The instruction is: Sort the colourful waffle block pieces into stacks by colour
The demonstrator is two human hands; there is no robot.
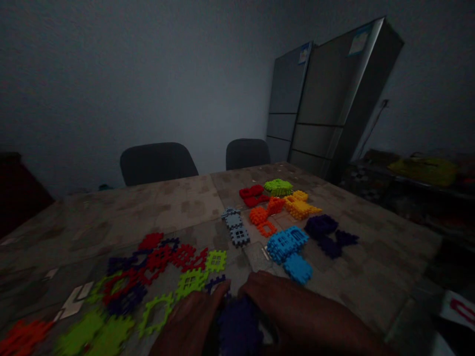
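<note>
Both my hands meet at the bottom middle of the dim view. My left hand [193,319] and my right hand [282,304] close around a dark purple toothed plastic tile [239,326] held between them just above the table [178,202]. Right beyond my fingers lie green tiles [191,281], red tiles [163,257] and a blue pile [287,247]. Blur and darkness hide the fingertips' exact grip.
Sorted piles sit further right: grey [235,225], orange [263,215], red [252,194], light green [278,187], yellow [300,203], dark purple [328,235]. Two dark chairs [158,162] stand behind the table. A tall grey fridge [326,104] fills the corner. A cluttered side table [423,170] is at right.
</note>
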